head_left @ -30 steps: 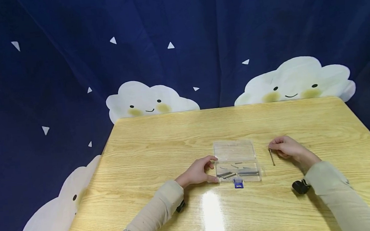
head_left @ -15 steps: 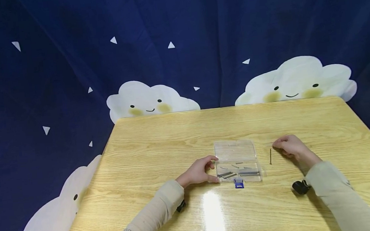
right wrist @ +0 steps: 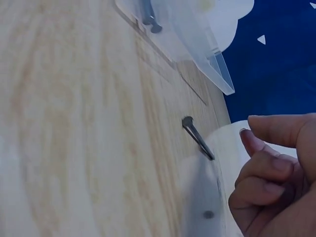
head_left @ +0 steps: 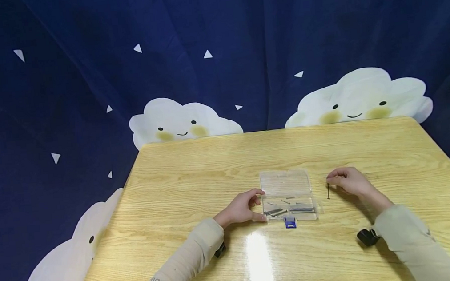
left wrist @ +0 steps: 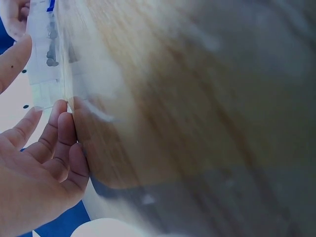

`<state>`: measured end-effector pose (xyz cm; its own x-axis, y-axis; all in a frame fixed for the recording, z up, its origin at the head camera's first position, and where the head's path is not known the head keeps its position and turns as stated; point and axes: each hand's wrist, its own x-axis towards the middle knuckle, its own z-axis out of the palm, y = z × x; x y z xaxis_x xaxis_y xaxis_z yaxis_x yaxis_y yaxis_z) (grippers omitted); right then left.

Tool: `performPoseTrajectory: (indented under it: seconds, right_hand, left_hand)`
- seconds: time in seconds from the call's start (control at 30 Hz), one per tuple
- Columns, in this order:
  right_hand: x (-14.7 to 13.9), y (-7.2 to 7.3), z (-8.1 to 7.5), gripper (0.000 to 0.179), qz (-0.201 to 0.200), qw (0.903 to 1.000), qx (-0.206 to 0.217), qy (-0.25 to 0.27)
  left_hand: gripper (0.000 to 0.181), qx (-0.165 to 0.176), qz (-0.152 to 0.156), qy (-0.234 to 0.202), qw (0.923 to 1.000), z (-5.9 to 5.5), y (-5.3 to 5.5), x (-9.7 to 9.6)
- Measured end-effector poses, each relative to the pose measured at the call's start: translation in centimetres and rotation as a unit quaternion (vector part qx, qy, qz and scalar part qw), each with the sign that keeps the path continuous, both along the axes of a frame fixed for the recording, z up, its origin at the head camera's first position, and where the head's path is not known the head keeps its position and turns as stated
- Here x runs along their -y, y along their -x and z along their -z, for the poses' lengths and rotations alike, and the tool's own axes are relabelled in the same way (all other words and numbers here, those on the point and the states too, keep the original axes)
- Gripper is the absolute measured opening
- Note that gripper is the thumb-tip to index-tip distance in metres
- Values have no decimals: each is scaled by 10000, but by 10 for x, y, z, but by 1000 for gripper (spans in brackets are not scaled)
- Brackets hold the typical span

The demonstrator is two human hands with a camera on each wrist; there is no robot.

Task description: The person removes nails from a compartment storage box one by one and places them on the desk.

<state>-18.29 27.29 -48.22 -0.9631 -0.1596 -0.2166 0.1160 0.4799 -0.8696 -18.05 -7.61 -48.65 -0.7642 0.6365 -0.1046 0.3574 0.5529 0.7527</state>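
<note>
A clear plastic box lies on the table with its lid laid back, away from the person. Inside it are several dark nails and some thinner, shorter ones. My left hand holds the box's left end between thumb and fingers. To the right of the box, a single nail rests on the tabletop, its head towards the person. My right hand hovers at that nail's far end. In the right wrist view its thumb and forefinger stand apart, nothing between them.
A blue latch sticks out from the box's front edge. The wooden table runs back to a dark blue curtain with printed clouds. Black wrist cameras, such as the right one, hang beneath the sleeves.
A second ago my right fingers were at the single nail. They drew back to the right, leaving it on the table, then returned left to its far end. My left hand stays put.
</note>
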Motion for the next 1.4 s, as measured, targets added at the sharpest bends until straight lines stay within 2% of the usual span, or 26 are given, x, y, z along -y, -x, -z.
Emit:
performPoseTrajectory:
  seconds: [0.17,0.43,0.73,0.83,0.97,1.1,1.2,1.27,1.4]
  right_hand:
    - [6,-2,6,36,-57,9998,-180,77]
    - [18,-11,7,30,-333,9963,-777,123]
    - [28,-18,8,25,-676,9917,-1050,319]
    - [34,-22,3,21,-818,9885,-1253,203]
    - [44,-30,-12,20,-984,9835,-1520,-30]
    - [50,-35,-22,20,-1169,9813,-1529,-2]
    - [52,-35,-21,19,-1413,9741,-1762,147]
    - [52,-35,-18,18,-1630,9648,-2054,218]
    - [48,-27,1,19,-1917,9504,-2445,140]
  left_hand:
    - [64,39,-11,-17,10000,-1,0,0]
    - [64,9,-36,19,10000,1,0,0]
    - [64,25,-56,-15,10000,1,0,0]
    - [65,15,-52,-13,10000,1,0,0]
    - [65,-31,-37,-9,10000,1,0,0]
    - [64,-24,-35,-30,10000,-1,-1,1]
    - [64,-15,-48,-22,10000,-1,-1,1]
    - [64,-29,-61,-29,10000,-1,-1,1]
    - [64,16,-94,-32,9999,1,-2,0]
